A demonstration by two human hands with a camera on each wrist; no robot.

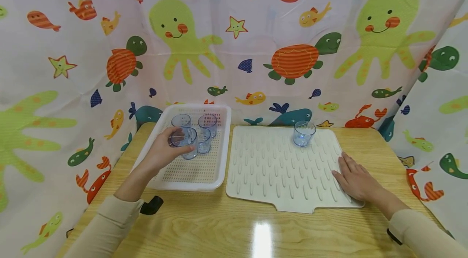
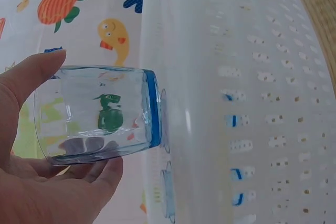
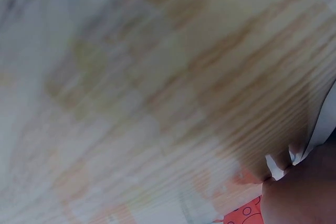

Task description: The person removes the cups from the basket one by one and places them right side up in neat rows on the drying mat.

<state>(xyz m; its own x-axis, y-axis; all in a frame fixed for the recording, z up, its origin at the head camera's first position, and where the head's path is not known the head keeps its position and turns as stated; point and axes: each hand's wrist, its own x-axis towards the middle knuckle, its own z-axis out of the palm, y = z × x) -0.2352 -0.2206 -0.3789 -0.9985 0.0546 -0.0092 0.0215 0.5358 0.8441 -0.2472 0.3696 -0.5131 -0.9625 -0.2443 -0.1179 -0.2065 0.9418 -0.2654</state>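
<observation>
My left hand (image 1: 161,153) grips a clear blue-rimmed glass (image 2: 100,116) between thumb and fingers. In the head view it is over the white perforated basket (image 1: 221,168); the left wrist view shows the glass beside the basket's wall. Three similar glasses are in the basket, among them a small glass (image 1: 204,144) right by the held one and a glass (image 1: 209,121) behind it. On the right, my right hand (image 1: 356,181) rests with fingers extended on the right edge of the off-white ridged board (image 1: 256,168). Another glass (image 1: 304,135) stands at the board's back.
Basket and board are side by side on a wooden table (image 1: 204,225). A curtain (image 1: 234,67) printed with sea animals hangs behind and along both sides. The right wrist view is mostly blurred wood grain.
</observation>
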